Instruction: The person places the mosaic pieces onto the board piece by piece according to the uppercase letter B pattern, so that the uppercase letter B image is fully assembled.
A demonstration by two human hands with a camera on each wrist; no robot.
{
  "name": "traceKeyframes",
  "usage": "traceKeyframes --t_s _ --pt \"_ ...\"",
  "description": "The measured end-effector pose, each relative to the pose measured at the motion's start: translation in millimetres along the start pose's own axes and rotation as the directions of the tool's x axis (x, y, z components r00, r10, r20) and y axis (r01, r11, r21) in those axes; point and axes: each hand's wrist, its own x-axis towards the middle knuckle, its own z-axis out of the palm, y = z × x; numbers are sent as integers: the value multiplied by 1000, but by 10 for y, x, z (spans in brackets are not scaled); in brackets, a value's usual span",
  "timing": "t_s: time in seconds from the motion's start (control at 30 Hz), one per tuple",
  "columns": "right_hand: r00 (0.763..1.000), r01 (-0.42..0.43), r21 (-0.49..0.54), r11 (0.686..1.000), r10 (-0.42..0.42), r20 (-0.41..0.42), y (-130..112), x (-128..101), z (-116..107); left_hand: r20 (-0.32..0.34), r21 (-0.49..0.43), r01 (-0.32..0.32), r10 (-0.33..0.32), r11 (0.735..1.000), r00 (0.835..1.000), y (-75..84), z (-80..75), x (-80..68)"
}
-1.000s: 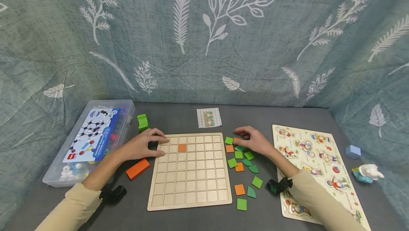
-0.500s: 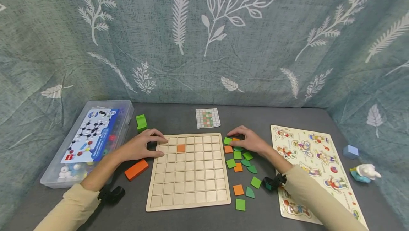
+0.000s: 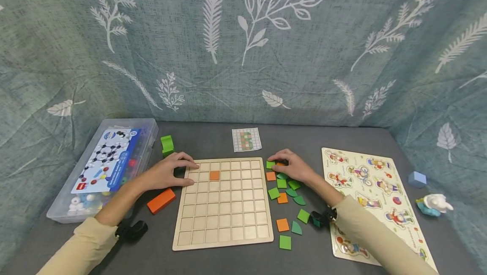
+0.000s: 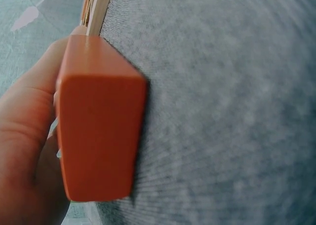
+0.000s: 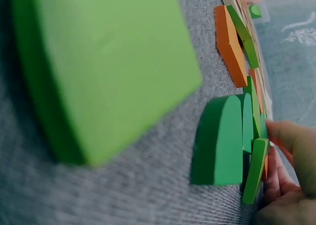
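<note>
text: none legible | box label [image 3: 108, 161]: print too small

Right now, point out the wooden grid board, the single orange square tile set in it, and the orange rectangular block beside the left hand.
wooden grid board [image 3: 224, 220]: head view, on bare cells near its front.
orange square tile [image 3: 214, 175]: head view, on its top face.
orange rectangular block [image 3: 161, 200]: head view, on its top face.
</note>
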Motion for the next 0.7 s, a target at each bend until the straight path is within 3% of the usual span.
traceKeyframes --t_s 0.53,0.7 --pt "1000 -16 -18 1000 16 -26 -20 6 8 5 -1 10 -10 1000 1000 0 -1 0" --pt "998 30 -84 996 -34 -55 -20 4 16 -2 3 -3 3 1000 1000 -26 15 4"
